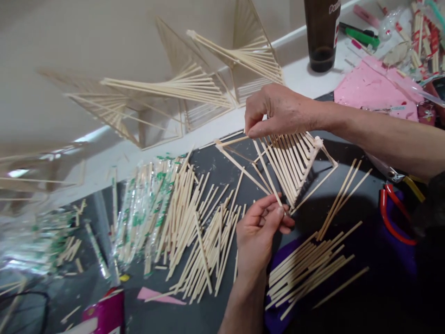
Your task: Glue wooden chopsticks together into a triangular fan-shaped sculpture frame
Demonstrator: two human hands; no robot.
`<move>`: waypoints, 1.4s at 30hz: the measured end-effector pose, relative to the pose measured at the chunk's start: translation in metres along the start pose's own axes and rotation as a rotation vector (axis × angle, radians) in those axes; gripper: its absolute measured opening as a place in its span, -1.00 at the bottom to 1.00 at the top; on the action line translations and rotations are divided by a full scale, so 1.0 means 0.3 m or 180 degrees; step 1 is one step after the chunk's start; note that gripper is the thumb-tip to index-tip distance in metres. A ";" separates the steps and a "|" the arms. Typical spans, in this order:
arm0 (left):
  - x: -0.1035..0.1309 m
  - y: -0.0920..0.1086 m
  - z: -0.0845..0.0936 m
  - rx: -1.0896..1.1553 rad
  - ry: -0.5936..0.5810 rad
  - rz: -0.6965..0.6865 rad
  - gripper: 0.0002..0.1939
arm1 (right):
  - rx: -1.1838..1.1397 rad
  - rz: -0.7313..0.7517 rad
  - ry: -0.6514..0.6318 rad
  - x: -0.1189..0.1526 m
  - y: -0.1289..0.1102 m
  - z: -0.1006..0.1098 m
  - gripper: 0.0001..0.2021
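Observation:
A small frame of wooden sticks (306,183), with a close row of slanting sticks and whitish lumps at its corners, sits on the dark table before me. My left hand (260,227) is closed below it, thumb and fingers pinching the lower end of a single wooden stick (267,171). That stick slants up alongside the row. At its upper end my right hand (274,110) is closed, fingertips pinched at the frame's top edge. The right fingers partly hide the stick's tip and the edge there.
Loose sticks (208,246) and plastic-wrapped sticks (139,213) lie to the left. More sticks (313,269) rest on purple material near me. Finished-looking stick structures (167,90) stand along the wall. A dark cup (321,37), pink sheet (375,88) and red-handled tool (385,211) are rightward.

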State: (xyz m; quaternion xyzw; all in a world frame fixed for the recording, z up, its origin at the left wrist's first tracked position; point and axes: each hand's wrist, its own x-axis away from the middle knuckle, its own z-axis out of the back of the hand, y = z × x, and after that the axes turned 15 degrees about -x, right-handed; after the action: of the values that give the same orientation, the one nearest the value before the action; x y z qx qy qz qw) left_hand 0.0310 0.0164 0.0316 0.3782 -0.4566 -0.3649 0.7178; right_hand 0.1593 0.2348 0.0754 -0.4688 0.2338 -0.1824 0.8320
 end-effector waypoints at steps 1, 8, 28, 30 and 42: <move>0.002 0.000 0.003 0.0014 -0.0043 0.0020 -0.69 | 0.0009 -0.0014 0.0018 0.000 -0.004 0.001 -0.87; 0.002 -0.021 0.011 0.0081 -0.0143 0.0045 -0.66 | 0.0184 -0.0247 0.0085 0.002 -0.038 0.007 -0.81; 0.015 -0.022 -0.015 -0.0437 -0.0182 0.0227 -0.78 | -0.0053 -0.0050 0.0043 0.010 -0.010 0.003 -0.85; 0.014 -0.027 -0.016 -0.0425 -0.0189 0.0262 -0.78 | -0.0125 -0.0017 0.0014 0.010 0.000 0.004 -0.85; 0.009 -0.035 -0.021 -0.0459 -0.0220 0.0369 -0.73 | -0.0043 0.0256 0.0022 0.011 0.041 -0.001 -0.79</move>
State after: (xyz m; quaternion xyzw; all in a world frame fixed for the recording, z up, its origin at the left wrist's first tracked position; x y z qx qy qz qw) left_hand 0.0359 0.0107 0.0216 0.2857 -0.4748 -0.3675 0.7469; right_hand 0.1630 0.2389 0.0641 -0.4640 0.2565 -0.1487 0.8347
